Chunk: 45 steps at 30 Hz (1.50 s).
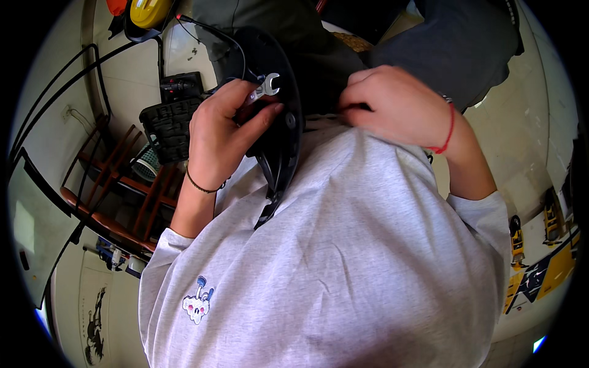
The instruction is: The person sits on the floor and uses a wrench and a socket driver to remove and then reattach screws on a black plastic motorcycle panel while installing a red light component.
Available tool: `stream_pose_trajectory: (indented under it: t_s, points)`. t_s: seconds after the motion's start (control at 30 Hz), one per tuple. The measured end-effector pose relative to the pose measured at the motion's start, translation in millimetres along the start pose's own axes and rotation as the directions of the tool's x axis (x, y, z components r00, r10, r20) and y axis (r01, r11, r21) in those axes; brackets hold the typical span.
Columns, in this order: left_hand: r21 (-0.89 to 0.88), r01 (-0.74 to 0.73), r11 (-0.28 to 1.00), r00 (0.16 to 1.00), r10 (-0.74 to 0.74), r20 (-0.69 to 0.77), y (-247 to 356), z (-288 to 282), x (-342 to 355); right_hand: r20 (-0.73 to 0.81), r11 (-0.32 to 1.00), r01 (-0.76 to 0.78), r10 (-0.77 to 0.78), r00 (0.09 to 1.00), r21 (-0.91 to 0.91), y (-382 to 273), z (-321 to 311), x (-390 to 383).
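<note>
My left hand [218,129] holds a silver open-end wrench [268,84], its jaw sticking up past my fingers, against a curved black plastic piece [288,135] with a thin cable [211,29]. The piece stands upright over my lap, its lower end lying on my grey shirt [343,233]. My right hand [389,104], to the right of the piece, has its fingers curled down at the shirt's upper edge over my dark trousers [442,55]; whatever they may grip is hidden.
A black tool case [165,129] with a black device [179,86] lies at left, near a wooden chair [98,202] and green basket [146,162]. A yellow helmet [147,9] sits at top left. A glass-topped table [24,227] is far left; yellow items [516,239] lie right.
</note>
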State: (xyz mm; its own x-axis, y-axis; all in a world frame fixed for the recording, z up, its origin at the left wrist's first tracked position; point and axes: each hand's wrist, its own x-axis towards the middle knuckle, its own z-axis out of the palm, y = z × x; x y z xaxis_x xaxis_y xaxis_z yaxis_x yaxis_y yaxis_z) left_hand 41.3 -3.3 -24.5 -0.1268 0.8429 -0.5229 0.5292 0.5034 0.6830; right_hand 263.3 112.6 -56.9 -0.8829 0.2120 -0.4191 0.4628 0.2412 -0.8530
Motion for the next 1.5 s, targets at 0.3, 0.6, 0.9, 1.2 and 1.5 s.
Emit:
stream_pose_trajectory:
  t_s: [0.3, 0.6, 0.9, 1.2, 1.5]
  points:
    - [-0.201, 0.029, 0.979, 1.0, -0.03, 0.001, 0, 8, 1, -0.058, 0.927, -0.116, 0.145, 0.988, 0.357, -4, 17, 16]
    - [0.11, -0.013, 0.994, 1.0, 0.014, -0.008, 18, -8, -2, -0.008, 0.866, -0.121, 0.143, 0.99, 0.485, 0, 21, 26]
    - [-0.057, 0.035, 0.998, 0.996, -0.04, -0.081, 15, -4, -1, 0.189, 0.702, -0.29, 0.22, 0.957, 0.65, -10, 1, 34]
    - [-0.386, 0.129, 0.913, 0.978, -0.181, -0.102, 4, -7, -8, 0.137, 0.784, -0.228, 0.182, 0.974, 0.578, -18, -2, 46]
    - [-0.371, -0.018, 0.929, 0.966, -0.079, -0.246, 16, -8, -22, -0.043, 0.876, -0.097, 0.133, 0.99, 0.473, -38, -3, 32]
